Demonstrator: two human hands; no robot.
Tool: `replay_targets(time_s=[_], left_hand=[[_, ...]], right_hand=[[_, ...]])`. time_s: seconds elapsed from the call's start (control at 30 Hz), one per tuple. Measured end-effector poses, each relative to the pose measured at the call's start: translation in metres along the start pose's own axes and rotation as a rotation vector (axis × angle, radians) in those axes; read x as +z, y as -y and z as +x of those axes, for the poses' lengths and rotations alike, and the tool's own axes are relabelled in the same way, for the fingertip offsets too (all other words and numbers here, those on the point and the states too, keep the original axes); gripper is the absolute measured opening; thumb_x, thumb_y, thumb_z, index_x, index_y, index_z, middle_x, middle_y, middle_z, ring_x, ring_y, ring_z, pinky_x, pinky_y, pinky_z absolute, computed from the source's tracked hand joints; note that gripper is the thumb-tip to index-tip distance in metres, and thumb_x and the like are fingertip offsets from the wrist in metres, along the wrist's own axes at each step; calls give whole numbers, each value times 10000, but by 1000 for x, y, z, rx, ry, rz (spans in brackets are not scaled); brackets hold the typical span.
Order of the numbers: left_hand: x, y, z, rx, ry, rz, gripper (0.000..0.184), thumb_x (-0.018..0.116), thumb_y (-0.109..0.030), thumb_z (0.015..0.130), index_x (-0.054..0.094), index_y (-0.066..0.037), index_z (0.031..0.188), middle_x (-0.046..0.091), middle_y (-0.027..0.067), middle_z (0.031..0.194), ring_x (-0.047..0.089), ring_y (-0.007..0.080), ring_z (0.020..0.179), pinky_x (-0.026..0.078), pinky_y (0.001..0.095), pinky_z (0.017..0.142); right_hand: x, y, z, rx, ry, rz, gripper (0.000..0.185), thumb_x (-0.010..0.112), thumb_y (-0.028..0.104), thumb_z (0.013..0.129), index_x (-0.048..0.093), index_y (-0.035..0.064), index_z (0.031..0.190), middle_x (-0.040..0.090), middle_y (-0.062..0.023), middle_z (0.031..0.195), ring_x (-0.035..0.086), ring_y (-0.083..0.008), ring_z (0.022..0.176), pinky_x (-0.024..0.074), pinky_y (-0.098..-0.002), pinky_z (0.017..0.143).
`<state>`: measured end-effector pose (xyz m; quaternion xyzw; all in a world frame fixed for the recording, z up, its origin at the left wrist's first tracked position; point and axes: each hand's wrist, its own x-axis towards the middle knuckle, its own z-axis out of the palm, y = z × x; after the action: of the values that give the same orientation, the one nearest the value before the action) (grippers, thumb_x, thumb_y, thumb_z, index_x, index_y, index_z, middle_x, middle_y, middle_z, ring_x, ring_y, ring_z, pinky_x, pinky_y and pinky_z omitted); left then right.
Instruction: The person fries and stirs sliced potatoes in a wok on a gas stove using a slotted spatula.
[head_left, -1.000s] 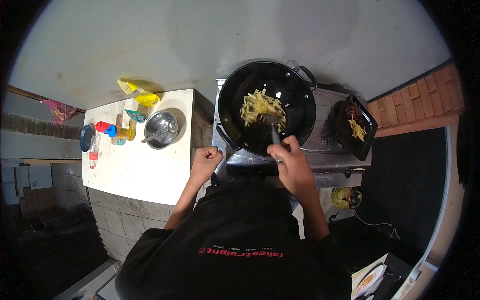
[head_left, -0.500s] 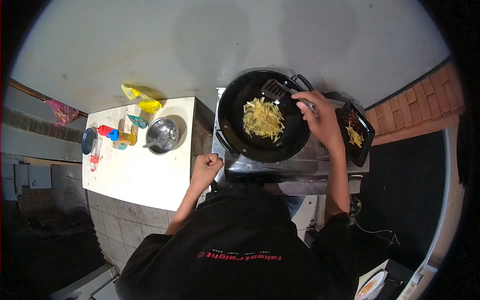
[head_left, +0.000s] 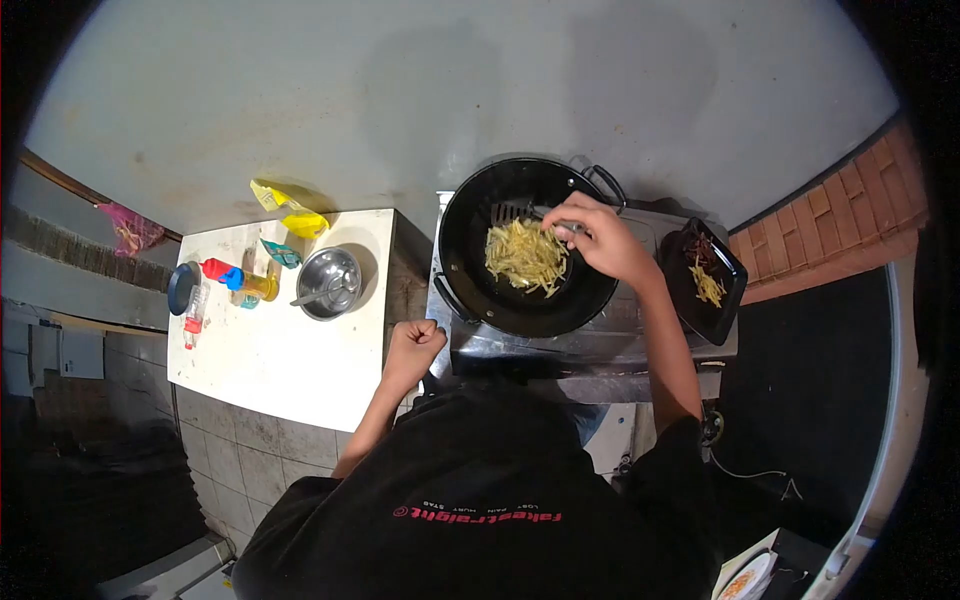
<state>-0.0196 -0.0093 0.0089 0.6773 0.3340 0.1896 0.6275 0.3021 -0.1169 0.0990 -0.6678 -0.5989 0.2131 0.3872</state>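
Note:
My right hand (head_left: 597, 237) is closed round the handle of a slotted spatula (head_left: 510, 212). The spatula's head is at the far edge of a heap of pale yellow strips (head_left: 525, 256), which look like cut potato. They lie in a black two-handled wok (head_left: 590, 295) on the stove (head_left: 490, 350). My left hand (head_left: 415, 348) is a fist beside the stove's left edge, near the wok's left handle, and nothing shows in it.
On the white table (head_left: 270, 375) to the left stand a steel bowl (head_left: 345, 270) with a spoon, bottles (head_left: 262, 287), a dark lid (head_left: 182, 287) and a yellow packet (head_left: 290, 210). A black tray (head_left: 715, 318) with yellow strips and dark red pieces sits right of the wok.
My right hand has moved left over the wok, bringing the spatula's head to the strips. The heap has shifted in shape a little. My left hand stays a fist.

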Motion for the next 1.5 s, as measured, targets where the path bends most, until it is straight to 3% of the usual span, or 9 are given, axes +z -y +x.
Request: replay_targets(time_s=[0.13,0.2,0.4,0.8,1.1,1.5], left_hand=[[3,0,5,14,14,19,430,579,16,828,235,-79,588,231,-69,579,234,22,569,195,277,486],[4,-1,6,11,25,16,427,577,17,825,236,-79,587,231,-68,578,236,23,568,197,277,486],[4,-3,10,27,49,41,413,577,16,818,247,-76,587,241,-60,576,248,23,571,203,278,484],[1,11,8,-12,13,77,412,583,-3,827,260,-74,580,239,-58,574,256,25,576,213,279,487],[6,4,10,-18,31,61,407,587,-9,812,263,-78,575,242,-61,568,253,25,570,214,278,487],[7,9,12,-24,35,22,399,578,-3,804,260,-90,579,237,-67,577,247,23,573,205,276,488]], right_hand=[[-7,12,-12,28,42,-54,127,590,6,931,669,20,1030,558,-60,962,588,-155,801,505,-290,722],[-13,20,-15,66,-22,48,138,597,52,921,667,40,1040,542,-93,900,570,-235,822,461,-337,763],[-22,23,-9,86,-111,97,143,600,41,924,667,48,1051,545,-70,914,572,-182,804,472,-310,719],[-21,11,-5,45,-209,0,138,616,31,912,665,47,1039,527,-83,880,547,-195,726,487,-313,618],[-19,4,-7,39,-238,-25,149,642,31,885,661,54,1031,543,-94,872,543,-249,766,454,-347,715],[-21,5,-2,24,-242,-101,135,646,47,888,651,67,1021,536,-101,854,540,-258,762,459,-345,698]])
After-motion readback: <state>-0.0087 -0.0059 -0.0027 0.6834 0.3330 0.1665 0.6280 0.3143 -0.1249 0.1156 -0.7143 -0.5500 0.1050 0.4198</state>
